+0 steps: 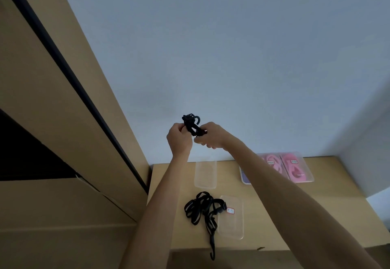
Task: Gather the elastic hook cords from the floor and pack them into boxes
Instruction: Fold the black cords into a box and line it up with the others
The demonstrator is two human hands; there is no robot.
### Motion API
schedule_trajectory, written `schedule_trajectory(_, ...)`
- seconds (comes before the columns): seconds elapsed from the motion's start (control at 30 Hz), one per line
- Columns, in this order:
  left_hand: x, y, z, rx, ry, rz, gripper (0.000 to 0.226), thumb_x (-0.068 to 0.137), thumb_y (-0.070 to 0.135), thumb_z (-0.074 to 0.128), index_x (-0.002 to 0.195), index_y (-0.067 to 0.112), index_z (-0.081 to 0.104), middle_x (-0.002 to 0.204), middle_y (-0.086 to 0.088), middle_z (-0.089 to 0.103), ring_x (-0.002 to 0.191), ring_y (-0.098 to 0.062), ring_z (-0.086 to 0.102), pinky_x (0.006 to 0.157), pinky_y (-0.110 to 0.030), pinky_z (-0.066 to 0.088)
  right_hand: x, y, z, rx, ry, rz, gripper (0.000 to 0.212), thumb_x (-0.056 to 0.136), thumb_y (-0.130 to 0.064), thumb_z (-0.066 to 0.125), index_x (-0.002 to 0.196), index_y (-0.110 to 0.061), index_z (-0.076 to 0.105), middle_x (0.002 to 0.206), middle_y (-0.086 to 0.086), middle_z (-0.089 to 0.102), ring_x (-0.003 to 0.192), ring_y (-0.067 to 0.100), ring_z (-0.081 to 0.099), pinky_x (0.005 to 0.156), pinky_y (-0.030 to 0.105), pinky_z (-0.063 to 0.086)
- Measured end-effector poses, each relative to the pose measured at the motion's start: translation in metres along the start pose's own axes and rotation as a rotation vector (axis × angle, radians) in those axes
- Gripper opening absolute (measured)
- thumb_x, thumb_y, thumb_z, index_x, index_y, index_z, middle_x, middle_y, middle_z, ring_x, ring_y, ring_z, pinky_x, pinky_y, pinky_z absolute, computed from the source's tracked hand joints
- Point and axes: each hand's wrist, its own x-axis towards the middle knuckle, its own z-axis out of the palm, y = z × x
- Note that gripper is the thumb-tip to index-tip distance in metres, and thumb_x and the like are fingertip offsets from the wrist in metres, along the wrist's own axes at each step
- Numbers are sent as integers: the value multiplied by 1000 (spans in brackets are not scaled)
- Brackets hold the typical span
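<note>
Both hands raised in front of the pale wall (pixel 232 57), close together. Left hand (pixel 179 140) and right hand (pixel 211 135) each have fingers curled and pinched onto a bundled black cord (pixel 192 126), which sits between them and sticks up above the knuckles. Bundle is compact, folded on itself; one curved black hook end arcs out at its top. Both forearms bare.

Below the hands, on the bench (pixel 306 205) (tan, matte, cardboard-like surface): a second black cord (pixel 202 207), loose and tangled in flat strap-like loops, well apart from the hands. One strand of it trails toward the near edge and ends in a small hook (pixel 212 255) hanging past that edge.

Clear plastic tray (pixel 231 218), rectangular with rounded corners, lies just right of the loose cord, touching or overlapped by it; small white label with a red mark near its upper left. A second clear tray (pixel 205 173) lies farther back, near the wall. At the back right, clear closed boxes (pixel 295 168) hold pink coiled cords; part of that group is hidden by the right forearm.

Tall tan cardboard panels (pixel 52 99) with a dark edge strip stand at left.
</note>
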Motion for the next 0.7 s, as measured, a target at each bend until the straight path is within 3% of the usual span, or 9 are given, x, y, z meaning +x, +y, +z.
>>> schedule_trajectory(0.1, 3, -8, -1, 301, -38, 124, 13, 89, 2, 50, 90, -1, 62, 87, -13, 61, 78, -27, 52, 65, -33, 37, 4, -5, 4, -345, 175, -165, 15, 81, 2, 52, 76, -10, 60, 68, 0, 47, 68, 25, 46, 52, 24, 32)
schedule_trajectory(0.2, 12, -9, -8, 394, -112, 123, 12, 86, -1, 50, 78, -3, 60, 73, -12, 56, 69, -27, 44, 58, -32, 33, 8, -1, 6, -423, 273, -328, 29, 76, 11, 48, 92, -1, 68, 80, 9, 48, 74, 27, 45, 60, 29, 33)
schedule_trajectory(0.27, 17, -8, -12, 454, -216, 125, 16, 86, 0, 51, 78, -3, 64, 68, -11, 56, 64, -26, 44, 53, -30, 32, 10, 4, 6, -508, 274, -408, 29, 78, 10, 51, 96, -2, 70, 86, 14, 55, 80, 28, 47, 67, 33, 36)
schedule_trajectory(0.4, 22, -8, -25, 454, -518, 130, 26, 90, 4, 52, 76, 13, 72, 68, -5, 57, 59, -19, 44, 54, -25, 35, 18, 18, -2, -626, 395, -473, 31, 85, -3, 59, 108, -18, 74, 96, 3, 70, 107, 20, 52, 99, 33, 33)
schedule_trajectory(0.53, 23, -13, -39, 92, -747, 15, 25, 94, 3, 54, 90, 11, 77, 76, -5, 56, 66, -18, 39, 63, -26, 37, 16, 29, -11, -9, 341, -405, 27, 89, -1, 62, 105, -16, 77, 99, -1, 69, 93, 9, 60, 85, 20, 43)
schedule_trajectory(0.6, 20, -15, -43, -108, -785, -22, 27, 94, -3, 52, 90, 8, 76, 79, -4, 58, 68, -15, 41, 60, -24, 36, 15, 30, -15, 197, 260, -365, 24, 89, -4, 62, 99, -20, 78, 95, -1, 72, 87, 9, 64, 82, 23, 49)
schedule_trajectory(0.7, 17, -13, -38, -231, -788, -31, 30, 93, -8, 49, 89, 8, 74, 73, -2, 55, 66, -14, 43, 59, -23, 37, 13, 37, -17, 546, 90, -252, 21, 91, -12, 63, 100, -22, 79, 105, 9, 73, 94, 16, 68, 91, 32, 53)
